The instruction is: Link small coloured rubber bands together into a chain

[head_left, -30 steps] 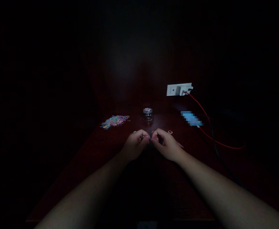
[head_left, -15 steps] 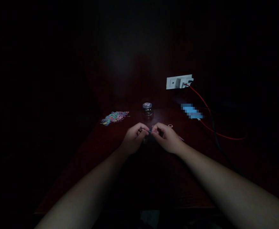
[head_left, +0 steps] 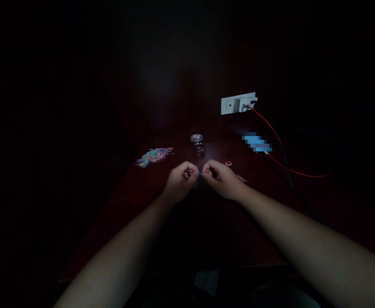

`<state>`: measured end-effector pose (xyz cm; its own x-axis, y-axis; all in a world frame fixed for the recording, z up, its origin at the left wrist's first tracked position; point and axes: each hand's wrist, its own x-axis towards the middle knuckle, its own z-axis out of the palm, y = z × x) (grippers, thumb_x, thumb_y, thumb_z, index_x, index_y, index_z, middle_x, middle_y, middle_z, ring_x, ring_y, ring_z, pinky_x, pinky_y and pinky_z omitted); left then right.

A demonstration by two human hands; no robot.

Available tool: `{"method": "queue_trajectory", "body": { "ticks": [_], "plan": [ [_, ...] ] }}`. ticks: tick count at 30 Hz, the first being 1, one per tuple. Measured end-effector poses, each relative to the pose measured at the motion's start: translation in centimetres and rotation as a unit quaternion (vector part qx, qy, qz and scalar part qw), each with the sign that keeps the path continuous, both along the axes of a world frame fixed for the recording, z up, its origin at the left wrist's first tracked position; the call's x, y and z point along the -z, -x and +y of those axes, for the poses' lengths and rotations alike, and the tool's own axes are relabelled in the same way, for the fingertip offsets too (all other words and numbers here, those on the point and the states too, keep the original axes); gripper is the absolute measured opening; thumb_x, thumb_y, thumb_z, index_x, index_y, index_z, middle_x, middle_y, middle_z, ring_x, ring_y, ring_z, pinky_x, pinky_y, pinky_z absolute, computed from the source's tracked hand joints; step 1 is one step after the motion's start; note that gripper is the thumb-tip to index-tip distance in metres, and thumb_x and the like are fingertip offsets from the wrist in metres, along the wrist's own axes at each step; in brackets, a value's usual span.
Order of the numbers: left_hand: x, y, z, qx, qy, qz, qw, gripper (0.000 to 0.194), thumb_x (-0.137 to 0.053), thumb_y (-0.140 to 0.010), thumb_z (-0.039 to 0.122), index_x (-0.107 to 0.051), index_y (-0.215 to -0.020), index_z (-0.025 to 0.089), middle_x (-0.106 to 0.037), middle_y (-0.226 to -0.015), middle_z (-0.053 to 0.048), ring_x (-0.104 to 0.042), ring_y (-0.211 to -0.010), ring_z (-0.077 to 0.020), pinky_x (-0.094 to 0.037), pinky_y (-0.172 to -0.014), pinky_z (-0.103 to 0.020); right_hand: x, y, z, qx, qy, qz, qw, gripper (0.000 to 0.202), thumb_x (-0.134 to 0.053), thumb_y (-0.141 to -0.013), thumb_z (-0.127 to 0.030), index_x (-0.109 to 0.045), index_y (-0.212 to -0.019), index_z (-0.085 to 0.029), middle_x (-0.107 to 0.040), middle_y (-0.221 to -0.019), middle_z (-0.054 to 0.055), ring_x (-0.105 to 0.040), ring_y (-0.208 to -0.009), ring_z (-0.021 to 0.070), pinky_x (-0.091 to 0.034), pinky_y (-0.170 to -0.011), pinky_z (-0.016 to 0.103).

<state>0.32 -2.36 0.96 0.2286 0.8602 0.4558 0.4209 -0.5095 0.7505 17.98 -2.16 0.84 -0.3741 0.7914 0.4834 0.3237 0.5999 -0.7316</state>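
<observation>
Between my two hands a small blue band (head_left: 200, 173) is stretched, pinched at both ends. My left hand (head_left: 183, 179) grips its left end between thumb and forefinger, and my right hand (head_left: 220, 179) grips the right end the same way. Just beyond my hands stands a clear round jar (head_left: 197, 143) with a lid. A pile of colourful bands (head_left: 155, 156) lies to the left on the dark red table. An orange ring (head_left: 228, 163) and some pink bands (head_left: 241, 178) lie close to my right hand.
At the right, a blurred bright blue device (head_left: 257, 142) lies on the table (head_left: 136, 205) with a red cable (head_left: 279, 164) attached. The cable runs to a plug in the white wall socket (head_left: 238, 104). A dark cable hangs beside it.
The view has shifted a little. My hands still hold the blue band, and their fingertips have turned slightly, showing the band as a thin line between them.
</observation>
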Motion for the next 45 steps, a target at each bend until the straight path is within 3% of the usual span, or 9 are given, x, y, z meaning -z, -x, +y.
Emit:
{"method": "queue_trajectory", "body": {
  "ticks": [5, 15, 20, 25, 30, 33, 37, 41, 45],
  "plan": [
    [0.2, 0.2, 0.2, 0.001, -0.006, -0.013, 1.000, 0.010, -0.057, -0.082, 0.025, -0.057, -0.080, 0.016, -0.056, -0.067, 0.002, -0.048, -0.056, -0.0080, -0.038, -0.052, -0.019, 0.2, 0.2, 0.0, -0.010, 0.024, 0.006, 1.000, 0.010, -0.057, -0.078, -0.019, -0.049, -0.084, -0.019, -0.049, -0.065, -0.004, -0.043, -0.054, 0.0082, -0.032, -0.049, 0.021],
    [0.3, 0.3, 0.3, 0.006, -0.014, -0.013, 1.000, 0.008, -0.056, -0.082, 0.024, -0.057, -0.080, 0.016, -0.057, -0.068, 0.002, -0.049, -0.056, -0.0079, -0.039, -0.052, -0.019, 0.2, 0.1, 0.1, -0.007, 0.003, -0.006, 1.000, 0.005, -0.054, -0.080, -0.017, -0.051, -0.076, -0.018, -0.048, -0.064, -0.003, -0.043, -0.056, 0.0085, -0.034, -0.053, 0.022],
    [0.2, 0.3, 0.2, 0.014, -0.015, -0.020, 1.000, 0.010, -0.057, -0.081, 0.023, -0.059, -0.089, 0.016, -0.059, -0.075, 0.000, -0.052, -0.062, -0.0085, -0.041, -0.057, -0.019, 0.1, 0.1, 0.1, -0.009, 0.003, -0.008, 1.000, 0.003, -0.053, -0.080, -0.018, -0.052, -0.078, -0.017, -0.048, -0.065, -0.003, -0.043, -0.057, 0.0089, -0.034, -0.053, 0.023],
    [0.1, 0.1, 0.2, 0.007, -0.015, -0.016, 1.000, 0.012, -0.056, -0.083, 0.027, -0.060, -0.083, 0.016, -0.059, -0.070, 0.000, -0.050, -0.058, -0.0085, -0.040, -0.054, -0.020, 0.2, 0.1, 0.2, -0.012, 0.000, -0.012, 1.000, 0.003, -0.054, -0.080, -0.018, -0.052, -0.078, -0.018, -0.049, -0.065, -0.003, -0.043, -0.057, 0.0091, -0.035, -0.053, 0.023],
    [-0.6, 2.6, 1.2, -0.020, -0.039, 0.019, 0.999, 0.014, -0.057, -0.080, 0.028, -0.061, -0.081, 0.015, -0.059, -0.070, 0.000, -0.049, -0.060, -0.0095, -0.039, -0.055, -0.020, 0.3, 0.1, 0.2, -0.013, 0.009, -0.003, 1.000, 0.004, -0.055, -0.080, -0.020, -0.052, -0.080, -0.017, -0.049, -0.064, -0.003, -0.043, -0.056, 0.0093, -0.034, -0.051, 0.022],
    [-0.5, 5.6, 2.2, -0.037, 0.005, 0.023, 0.999, 0.013, -0.055, -0.077, 0.026, -0.060, -0.077, 0.014, -0.058, -0.068, -0.001, -0.050, -0.060, -0.0103, -0.038, -0.054, -0.021, 0.3, 0.0, 0.3, -0.017, 0.008, -0.005, 1.000, 0.005, -0.055, -0.080, -0.021, -0.053, -0.080, -0.017, -0.049, -0.065, -0.002, -0.043, -0.057, 0.0099, -0.035, -0.052, 0.023],
    [0.7, 8.7, 2.9, -0.032, 0.121, 0.063, 0.990, 0.013, -0.054, -0.072, 0.023, -0.062, -0.075, 0.013, -0.058, -0.063, 0.000, -0.049, -0.054, -0.0093, -0.036, -0.050, -0.020, 0.4, -0.1, 0.4, -0.020, -0.001, -0.004, 1.000, 0.007, -0.055, -0.081, -0.023, -0.053, -0.079, -0.017, -0.048, -0.065, -0.002, -0.043, -0.058, 0.0102, -0.036, -0.054, 0.024],
    [1.3, 9.0, 3.1, 0.012, 0.192, 0.132, 0.972, 0.013, -0.057, -0.069, 0.022, -0.065, -0.075, 0.013, -0.058, -0.059, 0.002, -0.049, -0.052, -0.0086, -0.036, -0.049, -0.019, 0.3, -0.1, 0.3, -0.018, 0.000, -0.008, 1.000, 0.007, -0.055, -0.081, -0.024, -0.053, -0.080, -0.017, -0.048, -0.065, -0.002, -0.043, -0.058, 0.0104, -0.036, -0.054, 0.024],
    [1.4, 8.1, 3.6, 0.025, 0.191, 0.163, 0.968, 0.012, -0.058, -0.067, 0.020, -0.065, -0.075, 0.013, -0.061, -0.062, 0.001, -0.052, -0.053, -0.0090, -0.038, -0.050, -0.019, 0.4, -0.1, 0.3, -0.016, 0.000, -0.014, 1.000, 0.007, -0.055, -0.081, -0.024, -0.054, -0.080, -0.017, -0.050, -0.066, -0.001, -0.044, -0.059, 0.0105, -0.037, -0.055, 0.024]
  ]
}}
